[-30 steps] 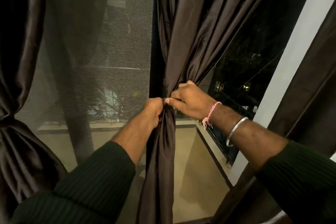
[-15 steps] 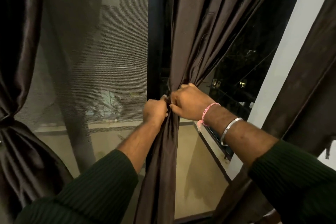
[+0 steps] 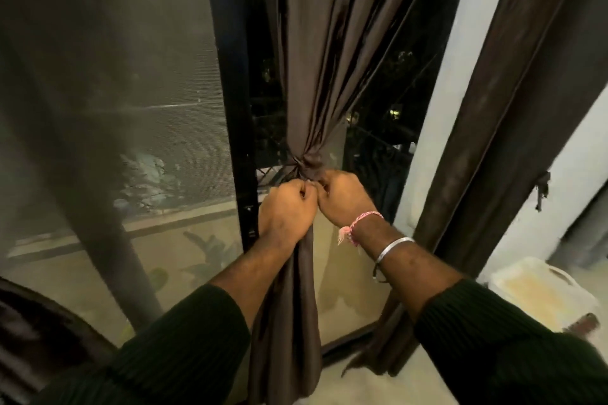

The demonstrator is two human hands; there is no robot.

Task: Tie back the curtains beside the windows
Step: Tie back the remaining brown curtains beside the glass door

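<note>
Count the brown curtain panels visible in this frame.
2 plainly: the middle curtain, gathered where the left hand and right hand grip it, and the right curtain hanging loose. A dark shape at bottom left may be another.

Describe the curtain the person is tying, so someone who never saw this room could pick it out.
Start at the black vertical window frame in the middle. Just right of it hangs the shiny dark brown curtain, cinched into a tight knot halfway down. Unlike the loose brown curtain beyond the white wall strip, it has the left hand and right hand gripping it under the knot.
</note>
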